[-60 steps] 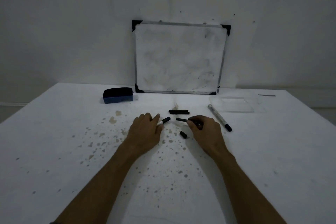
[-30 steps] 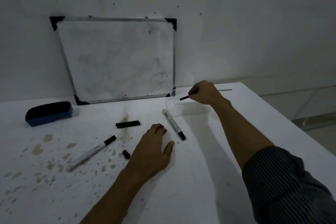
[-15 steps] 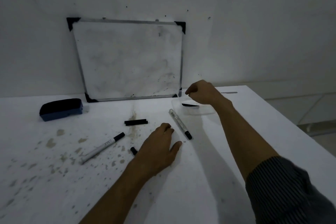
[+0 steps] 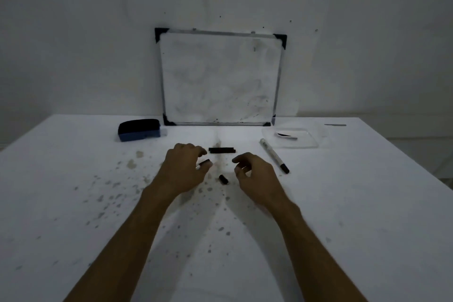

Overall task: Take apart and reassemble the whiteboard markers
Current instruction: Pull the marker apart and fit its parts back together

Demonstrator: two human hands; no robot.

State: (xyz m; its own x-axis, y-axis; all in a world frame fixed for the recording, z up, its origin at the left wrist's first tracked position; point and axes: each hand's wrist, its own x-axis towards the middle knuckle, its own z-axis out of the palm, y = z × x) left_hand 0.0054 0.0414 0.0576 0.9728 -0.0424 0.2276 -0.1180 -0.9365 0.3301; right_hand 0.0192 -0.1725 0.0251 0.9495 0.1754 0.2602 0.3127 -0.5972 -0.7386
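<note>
Left hand [image 4: 182, 170] is closing its grip on a marker barrel [image 4: 204, 162]; only the dark tip end is showing past the thumb, rest is hidden under the palm. Right hand [image 4: 255, 176] is hovering just above the surface [image 4: 343, 203], fingers curled but pinching nothing — grip empty.

Parts layout: small black end piece [image 4: 223, 179] is lying between both hands, nearer the wearer. Two black caps [image 4: 221, 150] are lying end to end just beyond the fingertips. A second, whole marker [image 4: 274, 155] is lying to the right of the right hand, apart from it. A dark insert [image 4: 286, 135] is sitting in the clear tray [image 4: 311, 144] at rear right. An eraser [image 4: 139, 130] and whiteboard [image 4: 220, 78] are standing behind, not involved.

Step in hand, by judgement: refitting parts to the held barrel.
- Keep left grip mid-barrel, so both ends are staying accessible.
- Pick up the end piece w/ right thumb + index; align coaxial w/ barrel before pushing.
- Push straight, no twist off-axis; risk is the small piece rolling away on the surface.

Orientation: held barrel's long axis is running low-left to upper-right, dark end pointing right and away. Second marker's axis is running diagonally, dark tip pointing toward the wearer and right. Caps' axis is running left–right.
</note>
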